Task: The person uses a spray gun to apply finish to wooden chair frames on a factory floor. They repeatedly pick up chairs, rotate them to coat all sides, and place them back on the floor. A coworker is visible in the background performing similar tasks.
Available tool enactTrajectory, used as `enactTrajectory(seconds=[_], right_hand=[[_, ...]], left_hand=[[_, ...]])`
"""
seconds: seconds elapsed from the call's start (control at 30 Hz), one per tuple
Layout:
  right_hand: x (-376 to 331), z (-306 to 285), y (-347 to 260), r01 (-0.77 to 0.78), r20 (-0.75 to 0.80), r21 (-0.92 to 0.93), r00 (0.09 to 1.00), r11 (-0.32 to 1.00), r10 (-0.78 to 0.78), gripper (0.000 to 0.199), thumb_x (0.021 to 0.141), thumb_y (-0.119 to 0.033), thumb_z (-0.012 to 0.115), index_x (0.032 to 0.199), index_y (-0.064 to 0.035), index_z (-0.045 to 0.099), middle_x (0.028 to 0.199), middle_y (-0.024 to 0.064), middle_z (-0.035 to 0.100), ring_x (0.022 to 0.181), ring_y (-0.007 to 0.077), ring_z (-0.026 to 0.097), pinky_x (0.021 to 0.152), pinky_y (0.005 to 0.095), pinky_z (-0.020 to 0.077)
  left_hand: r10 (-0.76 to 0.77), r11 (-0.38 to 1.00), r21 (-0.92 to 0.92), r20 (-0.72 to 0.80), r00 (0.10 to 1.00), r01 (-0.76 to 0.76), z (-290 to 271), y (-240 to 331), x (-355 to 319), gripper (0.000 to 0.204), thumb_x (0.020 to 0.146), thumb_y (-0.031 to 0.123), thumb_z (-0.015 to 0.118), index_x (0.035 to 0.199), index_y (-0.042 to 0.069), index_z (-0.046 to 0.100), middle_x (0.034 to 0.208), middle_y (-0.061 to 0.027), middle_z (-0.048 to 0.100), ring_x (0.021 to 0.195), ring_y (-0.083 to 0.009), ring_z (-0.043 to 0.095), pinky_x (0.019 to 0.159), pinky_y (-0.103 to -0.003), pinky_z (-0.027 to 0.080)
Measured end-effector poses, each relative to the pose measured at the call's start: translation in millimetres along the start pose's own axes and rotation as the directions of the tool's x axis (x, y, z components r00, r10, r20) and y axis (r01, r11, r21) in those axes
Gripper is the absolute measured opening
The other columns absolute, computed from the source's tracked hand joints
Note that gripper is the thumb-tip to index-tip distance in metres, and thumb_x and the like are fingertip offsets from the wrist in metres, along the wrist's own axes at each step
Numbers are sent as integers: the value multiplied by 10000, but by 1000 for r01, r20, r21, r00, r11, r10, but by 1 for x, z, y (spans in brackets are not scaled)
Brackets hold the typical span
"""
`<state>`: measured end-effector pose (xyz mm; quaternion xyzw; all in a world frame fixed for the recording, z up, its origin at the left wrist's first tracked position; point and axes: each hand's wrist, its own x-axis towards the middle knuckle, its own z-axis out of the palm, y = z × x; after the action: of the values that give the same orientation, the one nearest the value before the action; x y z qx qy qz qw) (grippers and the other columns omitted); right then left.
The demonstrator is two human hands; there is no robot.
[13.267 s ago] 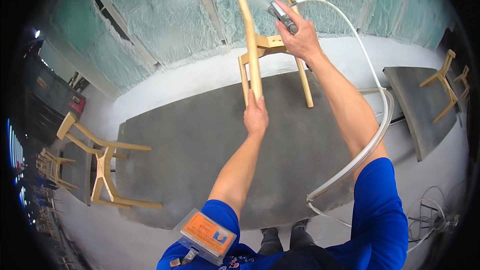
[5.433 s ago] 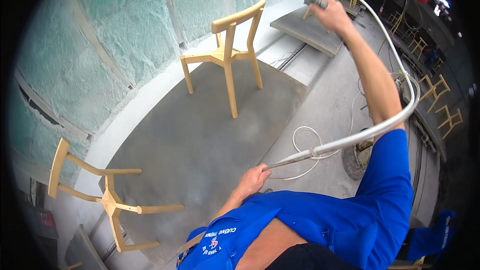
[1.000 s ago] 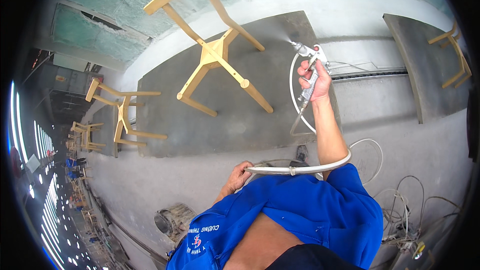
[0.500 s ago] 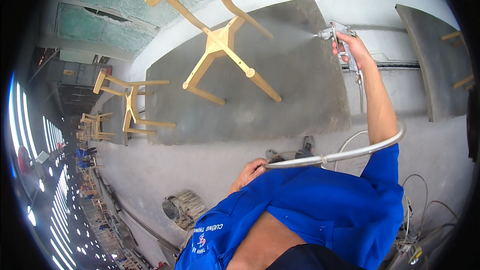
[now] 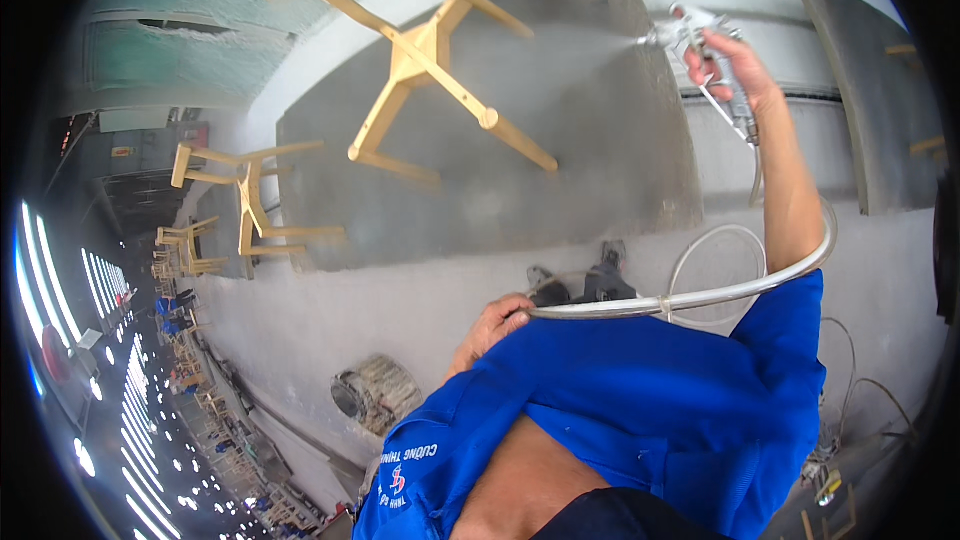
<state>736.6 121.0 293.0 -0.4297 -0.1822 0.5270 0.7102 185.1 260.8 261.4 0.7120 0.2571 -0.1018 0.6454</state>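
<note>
Right hand (image 5: 735, 65) gripping spray gun (image 5: 690, 35), left hand (image 5: 490, 325) apparently holding hose (image 5: 700, 295) (fingers curled)

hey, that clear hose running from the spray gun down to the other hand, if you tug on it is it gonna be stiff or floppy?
Probably floppy: the hose sags in a long curve from the spray gun in the right hand to the left hand, and more of it loops on the floor. It likely drags and could snag. It looks light, since one hand keeps it up.
</note>
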Motion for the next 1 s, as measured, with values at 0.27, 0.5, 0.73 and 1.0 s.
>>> enactTrajectory(seconds=[0.27, 0.5, 0.73, 1.0], right_hand=[[-37, -38, 45, -318, -223, -377, 943, 870, 248, 321, 1029, -345, 576, 1139, -54, 657, 850, 41, 647, 714, 103, 634, 366, 203, 352], [-73, -27, 219, -402, -579, -144, 775, 904, 253, 268, 1014, -351, 586, 1091, -106, 661, 834, 10, 674, 705, 91, 639, 455, 256, 387], [-171, 106, 344, 125, -713, 183, 700, 975, 44, 346, 1034, -368, 564, 1233, -86, 582, 859, 37, 648, 729, 145, 649, 455, 251, 431], [-192, 355, 491, 785, -735, 181, 508, 592, -449, 493, 1079, -380, 476, 1541, -250, 362, 995, 106, 597, 828, 215, 600, 430, 247, 452]], left_hand=[[14, 1000, 21, 65, 998, -15, -15, -3, -10, 442, 1032, 400, 589, 1081, -31, 669, 1044, -158, 675, 982, -319, 645, 876, -407, 504], [-53, 989, 140, 83, 995, 41, -63, -31, -44, 505, 1054, 482, 543, 1065, -14, 634, 969, -72, 631, 936, -191, 585, 839, -349, 480], [-81, 985, 165, 187, 979, 50, -160, -108, -78, 499, 1048, 517, 522, 1113, 40, 655, 1015, -127, 663, 951, -272, 621, 850, -385, 506], [266, 930, 166, 312, 912, -329, -281, -213, -134, 356, 1038, 373, 548, 1073, 32, 645, 1011, -122, 657, 951, -276, 622, 857, -373, 497]])
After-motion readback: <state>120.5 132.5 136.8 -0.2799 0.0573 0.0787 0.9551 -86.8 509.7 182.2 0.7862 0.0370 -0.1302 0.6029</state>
